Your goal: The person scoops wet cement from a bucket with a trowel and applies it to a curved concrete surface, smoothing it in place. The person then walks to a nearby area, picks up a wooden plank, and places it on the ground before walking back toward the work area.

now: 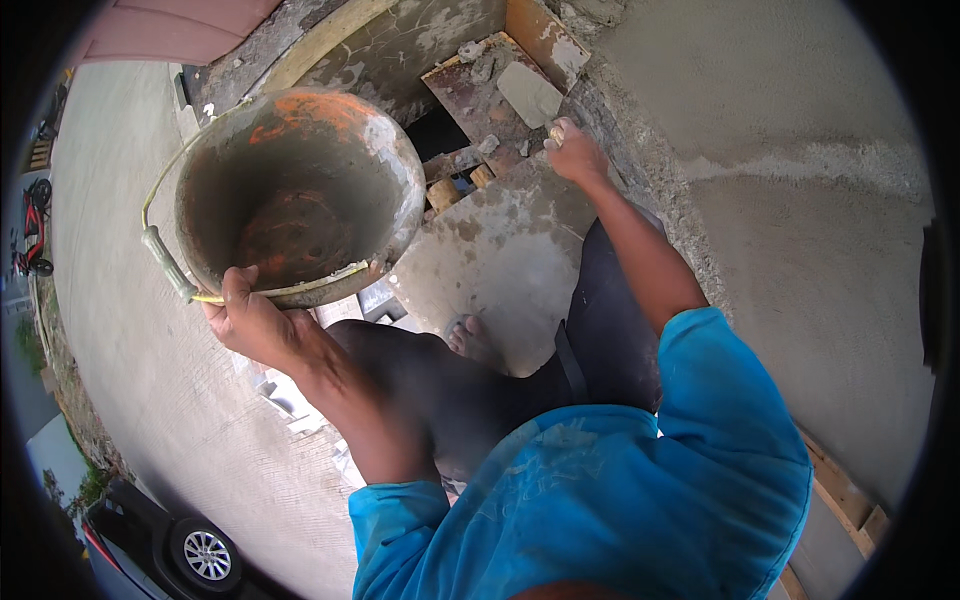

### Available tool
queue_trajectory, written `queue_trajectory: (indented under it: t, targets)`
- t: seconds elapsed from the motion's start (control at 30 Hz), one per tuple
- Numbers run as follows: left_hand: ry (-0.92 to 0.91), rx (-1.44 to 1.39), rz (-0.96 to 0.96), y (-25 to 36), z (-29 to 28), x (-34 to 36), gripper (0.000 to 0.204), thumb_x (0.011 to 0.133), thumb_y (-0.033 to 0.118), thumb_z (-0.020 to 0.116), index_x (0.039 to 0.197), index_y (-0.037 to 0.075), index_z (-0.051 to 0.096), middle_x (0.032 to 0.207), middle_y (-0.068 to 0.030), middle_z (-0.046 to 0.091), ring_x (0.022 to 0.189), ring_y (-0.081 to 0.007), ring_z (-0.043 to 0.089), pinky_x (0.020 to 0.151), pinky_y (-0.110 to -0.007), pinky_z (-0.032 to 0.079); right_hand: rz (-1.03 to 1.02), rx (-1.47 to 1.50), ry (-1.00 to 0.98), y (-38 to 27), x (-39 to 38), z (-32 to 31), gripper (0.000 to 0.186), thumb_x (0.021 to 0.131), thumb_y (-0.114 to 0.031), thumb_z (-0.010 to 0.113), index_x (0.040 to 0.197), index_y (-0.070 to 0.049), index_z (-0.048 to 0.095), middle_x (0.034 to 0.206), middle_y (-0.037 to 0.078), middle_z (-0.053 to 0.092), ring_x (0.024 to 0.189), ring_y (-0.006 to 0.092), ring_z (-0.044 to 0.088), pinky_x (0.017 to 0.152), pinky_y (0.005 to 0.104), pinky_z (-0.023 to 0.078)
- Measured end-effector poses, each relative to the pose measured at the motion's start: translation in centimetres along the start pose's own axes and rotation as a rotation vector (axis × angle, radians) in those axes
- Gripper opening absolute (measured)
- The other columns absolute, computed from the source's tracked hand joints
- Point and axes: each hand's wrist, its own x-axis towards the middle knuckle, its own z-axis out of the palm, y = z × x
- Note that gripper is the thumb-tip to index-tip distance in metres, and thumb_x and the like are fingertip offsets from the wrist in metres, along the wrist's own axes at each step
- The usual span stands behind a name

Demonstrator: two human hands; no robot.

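Note:
My left hand (250,315) grips the lower rim of a large, mortar-stained bucket (290,200) with orange patches and a yellow wire handle. The bucket is tilted toward me, its inside showing only residue. My right hand (575,150) is closed on a trowel (530,95) with a grey, mortar-coated blade, at the upper middle. Under the trowel lies a stained board (460,75) with lumps of mortar, beside a dark square opening (435,132) with short wooden pieces (443,195) at its lower edge.
A concrete slab (470,260) is underfoot, with my bare foot on it. Rough concrete runs along the right, with timber (840,490) at lower right. Left are a paved surface (130,260), a red motorbike (35,225) and a dark car (150,540). A low wall (385,50) stands ahead.

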Motion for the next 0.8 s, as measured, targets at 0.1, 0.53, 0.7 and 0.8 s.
queue_trajectory:
  t: [0.1, 0.53, 0.7, 0.8]
  targets:
    - [0.035, 0.021, 0.013, 0.1, -0.5, -0.3, 0.031, 0.072, -0.010, 0.051, 0.103, -0.008, 0.054, 0.095, -0.0115, 0.056, 0.086, -0.0214, 0.060, 0.074, -0.032, 0.052, 0.096, -0.098, -0.020, -2.9, 3.5, 2.2, 0.048, 0.088, -0.037, 0.061, 0.131, -0.018, 0.054, 0.127, 0.011, 0.062, 0.116, 0.0315, 0.060, 0.095, 0.0448, 0.047]
    - [-0.005, 0.112, -0.131, -0.7, -2.2, 1.1, 0.040, 0.071, -0.001, 0.061, 0.110, -0.006, 0.052, 0.098, -0.0107, 0.057, 0.090, -0.0213, 0.058, 0.081, -0.034, 0.047, 0.135, -0.056, -0.116, 0.8, 9.0, 4.3, 0.052, 0.089, -0.041, 0.055, 0.138, -0.027, 0.050, 0.139, 0.008, 0.053, 0.128, 0.0298, 0.050, 0.104, 0.0466, 0.041]
    - [0.054, 0.111, -0.110, -0.2, -0.8, 0.2, 0.043, 0.071, -0.001, 0.061, 0.113, -0.007, 0.050, 0.101, -0.0110, 0.056, 0.090, -0.0209, 0.058, 0.082, -0.033, 0.047, 0.143, -0.197, -0.107, 2.1, 9.6, 4.0, 0.050, 0.089, -0.042, 0.056, 0.136, -0.025, 0.052, 0.136, 0.009, 0.056, 0.126, 0.0303, 0.052, 0.102, 0.0476, 0.043]
    - [0.082, 0.156, -0.113, 0.0, -1.3, 0.1, 0.043, 0.072, -0.001, 0.061, 0.113, -0.006, 0.050, 0.102, -0.0116, 0.057, 0.091, -0.0209, 0.060, 0.080, -0.033, 0.049, 0.161, -0.202, -0.108, -0.4, 12.9, 5.5, 0.043, 0.088, -0.034, 0.057, 0.127, -0.016, 0.060, 0.133, 0.011, 0.058, 0.123, 0.0282, 0.055, 0.098, 0.0427, 0.047]
